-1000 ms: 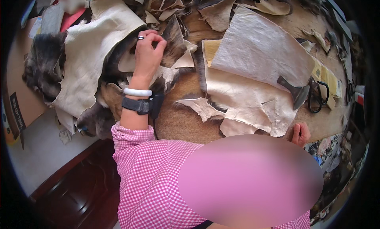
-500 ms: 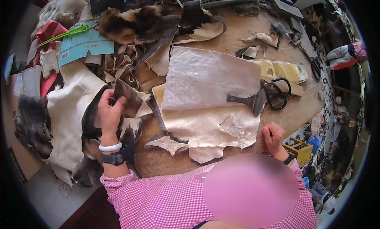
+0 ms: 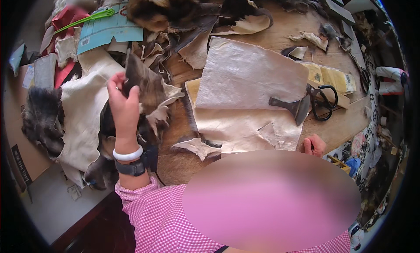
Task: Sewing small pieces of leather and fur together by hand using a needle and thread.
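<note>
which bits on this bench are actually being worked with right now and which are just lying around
In hand:
- left hand pinching a dark fur scrap
- right hand closed at the edge of the wooden table; what it holds is hidden
- pale pelt sheet in front of the person

Lying about:
- black scissors
- flat-bladed scraper
- teal card
- green clip
- grey fur piece

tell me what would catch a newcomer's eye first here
The left hand lifted over the wooden table, pinching a dark scrap of fur above a heap of pelts and pale hide pieces. Next, the big pale hide sheet spread at the centre, with black scissors lying at its right edge. The right hand rests low at the table's near edge.
</note>
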`<state>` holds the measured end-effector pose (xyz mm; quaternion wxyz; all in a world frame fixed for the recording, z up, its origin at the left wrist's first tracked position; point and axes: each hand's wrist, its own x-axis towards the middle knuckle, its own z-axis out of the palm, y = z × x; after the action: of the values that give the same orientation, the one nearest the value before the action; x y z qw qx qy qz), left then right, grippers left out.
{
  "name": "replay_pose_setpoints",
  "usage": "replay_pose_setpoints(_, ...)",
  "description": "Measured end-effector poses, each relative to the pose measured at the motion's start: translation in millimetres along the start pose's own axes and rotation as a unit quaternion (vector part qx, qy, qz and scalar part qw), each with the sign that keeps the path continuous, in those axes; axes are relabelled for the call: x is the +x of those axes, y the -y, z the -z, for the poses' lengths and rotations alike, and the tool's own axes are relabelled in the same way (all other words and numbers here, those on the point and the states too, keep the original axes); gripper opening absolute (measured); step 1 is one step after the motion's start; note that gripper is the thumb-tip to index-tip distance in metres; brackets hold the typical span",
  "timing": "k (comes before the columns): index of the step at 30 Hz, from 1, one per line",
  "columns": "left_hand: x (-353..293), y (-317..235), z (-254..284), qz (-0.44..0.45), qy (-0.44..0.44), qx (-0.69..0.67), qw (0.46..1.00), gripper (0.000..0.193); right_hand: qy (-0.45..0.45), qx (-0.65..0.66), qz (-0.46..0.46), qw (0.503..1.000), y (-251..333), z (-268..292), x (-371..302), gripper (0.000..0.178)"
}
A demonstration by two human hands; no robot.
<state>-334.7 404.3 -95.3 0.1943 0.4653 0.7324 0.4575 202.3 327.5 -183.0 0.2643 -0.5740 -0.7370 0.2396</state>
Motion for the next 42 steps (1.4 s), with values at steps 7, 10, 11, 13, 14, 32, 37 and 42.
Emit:
replay_pose_setpoints(7, 24, 1, -77, -0.14, 0.16, 0.055, 0.975, 0.054, 0.006, -0.01, 0.008, 1.0, -1, 1, 0, 0.014)
replay_pose_setpoints(10, 39, 16, -114, -0.116, 0.151, 0.093, 0.977, 0.05, 0.005, -0.017, 0.01, 1.0, -1, 1, 0, 0.014)
replay_pose_setpoints(11, 44, 20, -125, -0.104, 0.149, 0.102, 0.978, 0.049, 0.003, -0.017, 0.01, 1.0, -2, 1, 0, 0.014)
replay_pose_setpoints(13, 53, 27, -130, -0.193, 0.111, 0.121, 0.967, 0.03, 0.0, -0.016, 0.009, 1.0, -2, 1, -1, 0.014)
replay_pose_setpoints(14, 53, 28, -127, -0.167, 0.121, 0.13, 0.97, 0.026, 0.001, -0.016, 0.008, 1.0, -3, 2, -1, 0.014)
replay_pose_setpoints(32, 42, 7, -54, -0.004, 0.228, 0.218, 0.949, 0.036, 0.001, -0.014, -0.001, 1.0, -4, 1, -1, 0.013)
replay_pose_setpoints(37, 72, 5, -83, -0.215, 0.136, 0.158, 0.954, 0.041, -0.002, -0.019, 0.004, 1.0, -3, 1, 0, 0.014)
replay_pose_setpoints(42, 96, 8, -172, -0.045, 0.252, 0.06, 0.965, 0.042, 0.004, -0.007, 0.0, 1.0, 0, 3, 3, 0.014)
